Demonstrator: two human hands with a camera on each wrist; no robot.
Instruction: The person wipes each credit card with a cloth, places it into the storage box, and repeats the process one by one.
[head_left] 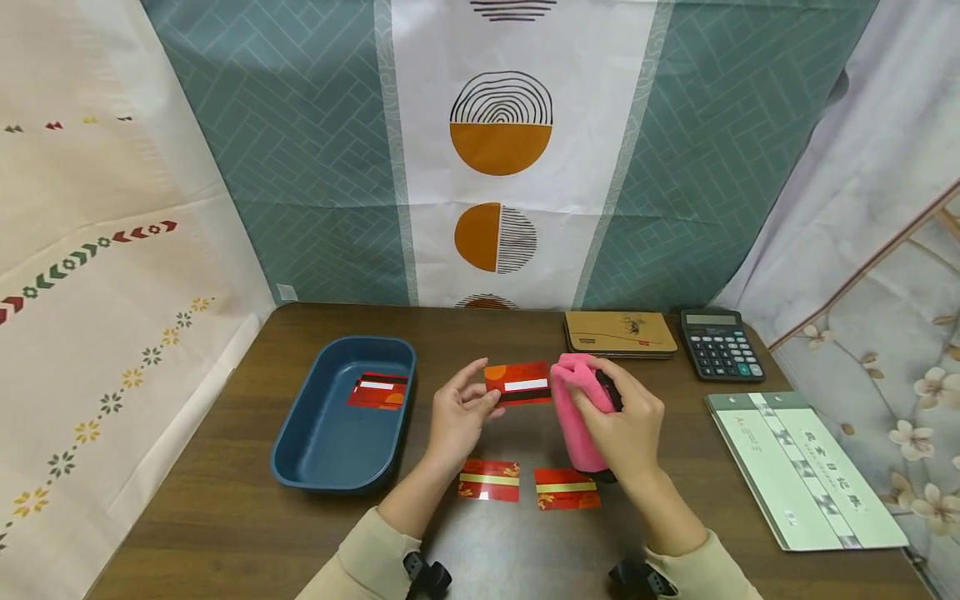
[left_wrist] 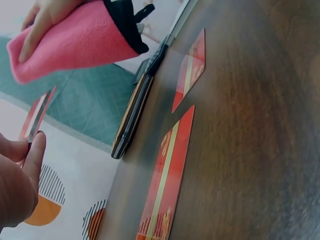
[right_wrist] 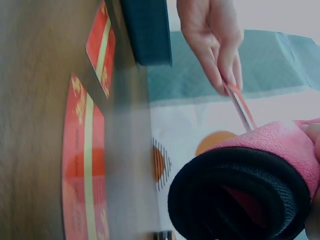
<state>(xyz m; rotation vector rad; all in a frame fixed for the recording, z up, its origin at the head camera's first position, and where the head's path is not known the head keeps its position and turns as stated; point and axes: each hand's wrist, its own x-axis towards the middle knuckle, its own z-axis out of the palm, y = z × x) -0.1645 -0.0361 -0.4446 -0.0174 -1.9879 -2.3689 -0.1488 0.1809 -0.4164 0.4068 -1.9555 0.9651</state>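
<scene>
My left hand (head_left: pixel 459 414) pinches a red card (head_left: pixel 525 384) with a white strip and a dark stripe between thumb and fingers, held up above the table. My right hand (head_left: pixel 626 417) grips a folded pink cloth (head_left: pixel 579 421) with black edging, its near side right at the card's right end. In the right wrist view the rolled black edge (right_wrist: pixel 235 195) of the cloth fills the lower right. Below the hands, two red cards with gold stripes lie flat: a left one (head_left: pixel 489 481) and a right one (head_left: pixel 567 489).
At the left stands a blue tray (head_left: pixel 330 475) with another red card (head_left: pixel 378 391) inside. Brown notebooks (head_left: pixel 621 333) and a black calculator (head_left: pixel 722 345) lie at the back right. A pale green notebook (head_left: pixel 802 475) rests along the right edge. Fabric hangs behind the table.
</scene>
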